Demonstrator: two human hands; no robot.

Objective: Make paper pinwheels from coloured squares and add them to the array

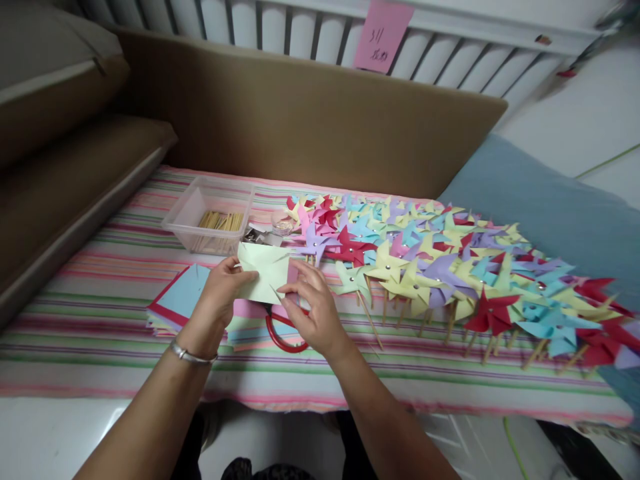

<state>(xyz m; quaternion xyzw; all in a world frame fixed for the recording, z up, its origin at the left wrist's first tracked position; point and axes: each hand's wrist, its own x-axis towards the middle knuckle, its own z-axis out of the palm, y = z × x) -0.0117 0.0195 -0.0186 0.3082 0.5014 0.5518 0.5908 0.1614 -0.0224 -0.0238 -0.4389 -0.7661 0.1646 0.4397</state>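
Note:
A pale green square of paper (pixel 265 270), with cuts running in from its corners, is held up in front of me. My left hand (pixel 220 287) grips its left side with the thumb on top. At the paper's right edge, my right hand (pixel 315 310) pinches the lower corner between thumb and fingers. Below the hands lies a pair of scissors with red handles (pixel 285 348), its blades hidden. Loose coloured sheets (pixel 250 327) lie under and around them. A stack of coloured paper squares (pixel 183 300), blue on top, sits left of my left hand.
Finished paper pinwheels (pixel 390 263) on sticks cover the right half of the striped cloth (pixel 125 353). A clear plastic box (pixel 187 220) at the back left holds short wooden sticks (pixel 220 221). A brown board (pixel 310 120) stands behind, with brown cushions (pixel 65 187) at left.

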